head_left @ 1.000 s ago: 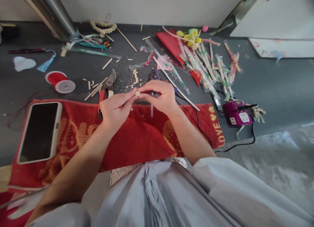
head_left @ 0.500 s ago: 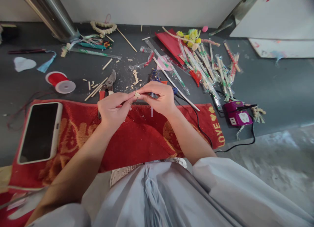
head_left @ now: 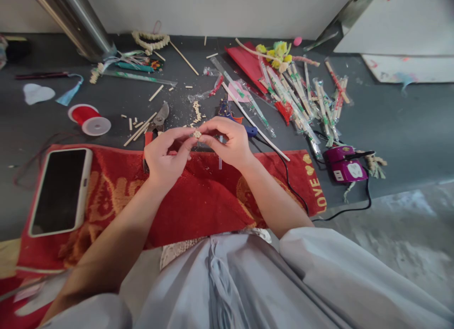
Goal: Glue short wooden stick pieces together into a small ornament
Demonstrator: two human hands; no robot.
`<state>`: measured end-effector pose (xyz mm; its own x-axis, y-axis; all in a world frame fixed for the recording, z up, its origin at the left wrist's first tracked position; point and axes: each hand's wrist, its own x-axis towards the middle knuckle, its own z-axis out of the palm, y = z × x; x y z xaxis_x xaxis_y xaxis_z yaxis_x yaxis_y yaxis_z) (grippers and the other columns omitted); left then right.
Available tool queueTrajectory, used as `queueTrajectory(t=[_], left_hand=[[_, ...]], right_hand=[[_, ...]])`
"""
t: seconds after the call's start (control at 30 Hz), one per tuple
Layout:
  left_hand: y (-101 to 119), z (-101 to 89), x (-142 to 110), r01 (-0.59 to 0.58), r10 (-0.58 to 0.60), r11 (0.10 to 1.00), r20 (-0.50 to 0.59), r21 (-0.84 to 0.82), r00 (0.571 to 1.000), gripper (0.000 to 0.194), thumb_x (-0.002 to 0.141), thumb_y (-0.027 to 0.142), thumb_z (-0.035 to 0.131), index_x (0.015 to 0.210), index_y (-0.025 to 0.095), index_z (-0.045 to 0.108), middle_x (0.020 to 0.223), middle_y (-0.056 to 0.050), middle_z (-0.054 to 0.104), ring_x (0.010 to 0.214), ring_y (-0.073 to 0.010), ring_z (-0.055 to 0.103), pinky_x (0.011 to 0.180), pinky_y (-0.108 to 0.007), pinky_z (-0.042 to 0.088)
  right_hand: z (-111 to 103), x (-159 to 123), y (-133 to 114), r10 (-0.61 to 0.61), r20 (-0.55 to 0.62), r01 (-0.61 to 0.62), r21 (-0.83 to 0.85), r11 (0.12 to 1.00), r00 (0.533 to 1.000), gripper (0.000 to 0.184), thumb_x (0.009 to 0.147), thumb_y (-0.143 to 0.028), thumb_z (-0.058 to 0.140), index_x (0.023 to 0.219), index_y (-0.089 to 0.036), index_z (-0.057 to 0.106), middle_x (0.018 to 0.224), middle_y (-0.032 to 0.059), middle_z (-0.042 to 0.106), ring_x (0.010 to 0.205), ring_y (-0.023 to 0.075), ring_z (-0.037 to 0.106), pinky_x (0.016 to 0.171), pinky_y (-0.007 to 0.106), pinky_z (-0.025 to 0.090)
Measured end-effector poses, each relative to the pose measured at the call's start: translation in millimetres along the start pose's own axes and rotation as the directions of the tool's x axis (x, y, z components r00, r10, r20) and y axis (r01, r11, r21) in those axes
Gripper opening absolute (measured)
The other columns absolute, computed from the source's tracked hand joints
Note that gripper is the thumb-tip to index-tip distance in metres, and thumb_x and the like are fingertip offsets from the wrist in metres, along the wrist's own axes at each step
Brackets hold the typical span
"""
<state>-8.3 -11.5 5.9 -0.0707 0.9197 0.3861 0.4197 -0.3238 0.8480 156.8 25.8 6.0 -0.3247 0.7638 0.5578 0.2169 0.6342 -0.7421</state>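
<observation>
Between the fingertips of both hands sits a small bundle of short wooden stick pieces (head_left: 197, 134), its pale round ends facing me. My left hand (head_left: 166, 154) pinches it from the left, and my right hand (head_left: 229, 140) pinches it from the right. Red-handled pruning shears (head_left: 159, 118) lie partly hidden behind my left hand. Behind my right hand is a blue glue gun (head_left: 251, 131), its body mostly covered, with a clear glue stick (head_left: 220, 162) showing below. Cut stick pieces (head_left: 196, 112) are scattered just beyond my fingers.
A red towel (head_left: 198, 201) covers the table's front edge, with a phone (head_left: 60, 191) on its left. A spool of red thread (head_left: 89, 120) stands at left. Wrapped stick bundles (head_left: 291, 94) and a purple power adapter (head_left: 344, 164) with a black cord are at right.
The small stick bundle has turned slightly between my fingertips. My left fingers have spread a little apart around it, and the view has shifted slightly.
</observation>
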Motion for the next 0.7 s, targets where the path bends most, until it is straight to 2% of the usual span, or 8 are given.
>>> queueTrajectory(t=[0.13, 0.2, 0.33, 0.4, 0.47, 0.57, 0.7], left_hand=[[-5.8, -1.7, 1.8, -0.190, 0.192, 0.978, -0.014, 0.088, 0.981, 0.019, 0.087, 0.028, 0.061, 0.101, 0.027, 0.073, 0.095, -0.002, 0.075, 0.070, -0.0113, 0.067, 0.062, -0.022, 0.051], [-9.2, -3.9, 4.5, -0.293, 0.295, 0.942, 0.014, 0.164, 0.955, 0.018, 0.086, 0.026, 0.061, 0.098, 0.027, 0.074, 0.090, -0.002, 0.076, 0.075, -0.0136, 0.069, 0.069, -0.025, 0.053], [-11.6, -7.1, 8.7, -0.452, 0.449, 0.861, 0.068, 0.233, 0.891, 0.018, 0.086, 0.021, 0.059, 0.094, 0.027, 0.075, 0.082, -0.002, 0.075, 0.074, -0.0143, 0.069, 0.071, -0.025, 0.054], [-10.2, -6.6, 8.0, -0.466, 0.466, 0.857, 0.055, 0.221, 0.883, 0.018, 0.087, 0.020, 0.059, 0.093, 0.026, 0.074, 0.083, -0.002, 0.075, 0.074, -0.0139, 0.069, 0.071, -0.025, 0.054], [-9.2, -5.0, 5.7, -0.428, 0.433, 0.878, 0.028, 0.213, 0.901, 0.017, 0.088, 0.023, 0.058, 0.096, 0.025, 0.073, 0.085, -0.002, 0.076, 0.074, -0.0134, 0.070, 0.070, -0.024, 0.055], [-11.4, -1.9, 2.4, -0.336, 0.345, 0.921, -0.013, 0.196, 0.939, 0.026, 0.090, 0.029, 0.058, 0.114, 0.024, 0.066, 0.087, -0.002, 0.075, 0.066, -0.0117, 0.068, 0.063, -0.022, 0.054], [-18.5, 0.2, 1.3, -0.334, 0.341, 0.930, -0.020, 0.156, 0.940, 0.029, 0.089, 0.030, 0.059, 0.118, 0.024, 0.062, 0.086, -0.001, 0.075, 0.064, -0.0108, 0.069, 0.056, -0.020, 0.052]], right_hand=[[0.3, 0.2, 1.5, -0.051, -0.019, 0.051, 0.006, 0.999, 0.999, 0.028, 0.091, -0.043, 0.056, 0.088, -0.018, 0.067, 0.084, 0.0017, 0.070, 0.078, 0.0094, 0.062, 0.072, 0.023, 0.051], [0.4, 0.3, 1.5, -0.056, -0.006, 0.056, 0.000, 0.998, 0.998, 0.029, 0.092, -0.044, 0.054, 0.087, -0.018, 0.066, 0.084, 0.0018, 0.070, 0.078, 0.0094, 0.062, 0.072, 0.023, 0.051], [0.8, 0.0, 0.5, -0.038, 0.004, 0.038, 0.039, 0.998, 0.999, 0.028, 0.092, -0.043, 0.055, 0.088, -0.017, 0.066, 0.085, 0.0026, 0.070, 0.079, 0.0090, 0.063, 0.071, 0.022, 0.051], [1.4, -0.3, 0.3, -0.011, 0.004, 0.010, 0.064, 0.998, 1.000, 0.027, 0.091, -0.042, 0.056, 0.089, -0.017, 0.067, 0.086, 0.0028, 0.071, 0.079, 0.0086, 0.063, 0.070, 0.021, 0.052], [2.0, -0.6, 0.4, 0.014, 0.004, -0.014, 0.076, 0.997, 1.000, 0.026, 0.090, -0.040, 0.058, 0.090, -0.016, 0.067, 0.087, 0.0025, 0.070, 0.078, 0.0083, 0.063, 0.070, 0.021, 0.052], [2.6, -0.8, 1.2, 0.027, -0.001, -0.026, 0.077, 0.997, 1.000, 0.025, 0.089, -0.040, 0.060, 0.090, -0.016, 0.067, 0.087, 0.0018, 0.070, 0.079, 0.0082, 0.063, 0.071, 0.021, 0.052], [2.9, -0.7, 2.4, 0.017, -0.001, -0.017, 0.076, 0.997, 1.000, 0.024, 0.090, -0.039, 0.059, 0.090, -0.016, 0.066, 0.085, 0.0010, 0.069, 0.079, 0.0078, 0.062, 0.072, 0.021, 0.052]])
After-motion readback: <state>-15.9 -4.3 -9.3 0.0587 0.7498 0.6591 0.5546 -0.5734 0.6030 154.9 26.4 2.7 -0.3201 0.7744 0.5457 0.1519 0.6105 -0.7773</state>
